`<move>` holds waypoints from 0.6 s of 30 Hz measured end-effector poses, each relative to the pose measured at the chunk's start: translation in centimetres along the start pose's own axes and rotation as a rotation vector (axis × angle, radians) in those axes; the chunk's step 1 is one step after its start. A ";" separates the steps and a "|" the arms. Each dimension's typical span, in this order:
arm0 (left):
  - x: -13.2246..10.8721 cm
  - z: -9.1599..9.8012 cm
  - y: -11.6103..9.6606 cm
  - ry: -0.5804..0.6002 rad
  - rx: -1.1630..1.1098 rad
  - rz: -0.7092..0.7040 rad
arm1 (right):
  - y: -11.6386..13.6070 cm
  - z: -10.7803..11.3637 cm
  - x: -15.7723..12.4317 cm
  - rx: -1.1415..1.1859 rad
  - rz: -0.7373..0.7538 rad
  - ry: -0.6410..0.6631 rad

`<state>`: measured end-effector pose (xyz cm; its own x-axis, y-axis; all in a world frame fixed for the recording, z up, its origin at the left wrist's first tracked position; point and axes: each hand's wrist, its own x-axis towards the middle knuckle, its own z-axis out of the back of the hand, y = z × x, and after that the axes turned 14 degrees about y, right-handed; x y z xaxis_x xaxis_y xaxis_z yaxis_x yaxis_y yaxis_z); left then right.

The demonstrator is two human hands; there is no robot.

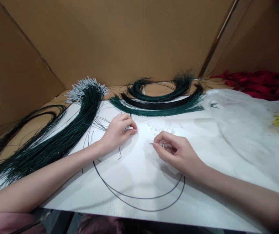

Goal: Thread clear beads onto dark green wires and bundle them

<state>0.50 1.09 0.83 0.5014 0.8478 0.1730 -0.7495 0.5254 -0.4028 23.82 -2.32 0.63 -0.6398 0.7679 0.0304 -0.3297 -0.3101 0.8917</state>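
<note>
My left hand (pixel 119 131) rests on the white sheet (pixel 139 175), fingers curled and pinched around a small greyish piece at the end of thin dark wires. My right hand (pixel 176 152) is closed in a pinch on the bare tip of a thin wire, which sticks out to the left of the fingertips. Two dark wires (pixel 139 196) loop in an arc across the sheet between both hands. Tiny clear beads (pixel 159 126) lie scattered just beyond the hands.
A long bundle of dark green wires with pale capped ends (pixel 63 136) lies on the left. Curved green and black wire bundles (pixel 161 100) lie at the back. A clear plastic bag (pixel 246 130) covers the right. Red material (pixel 259 83) sits far right. Cardboard walls (pixel 120 39) enclose the bench.
</note>
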 end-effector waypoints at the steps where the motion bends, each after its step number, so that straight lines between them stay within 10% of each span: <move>1: 0.1 -0.1 0.1 0.005 0.010 0.003 | 0.0 0.0 0.0 0.001 0.000 0.001; 8: -0.1 0.0 -0.4 0.021 -0.055 -0.009 | 0.0 0.0 -0.1 0.000 0.004 0.012; 18: -1.6 -1.2 -3.6 0.068 -0.817 -0.051 | -0.1 0.0 -0.1 0.017 0.039 0.018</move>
<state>2.88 -2.20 0.95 0.5713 0.8040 0.1648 -0.1865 0.3227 -0.9279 23.87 -2.35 0.56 -0.6643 0.7453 0.0570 -0.2931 -0.3298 0.8974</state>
